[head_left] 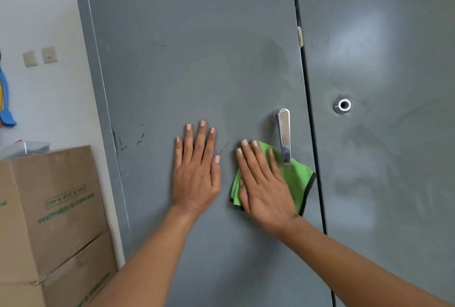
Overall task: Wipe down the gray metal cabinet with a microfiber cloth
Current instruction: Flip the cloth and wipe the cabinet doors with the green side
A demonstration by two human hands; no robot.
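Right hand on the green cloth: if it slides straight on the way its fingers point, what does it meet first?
Likely nothing: the right hand points up-left of the chrome handle, over bare cabinet door.

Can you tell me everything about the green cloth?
The cloth is bright green with a dark edge and looks soft and fuzzy. It is folded or bunched, pressed flat against the gray cabinet door under the right hand, which hides most of it. Its top right part sits just below and behind the tip of the shiny metal handle. The left hand does not touch it.
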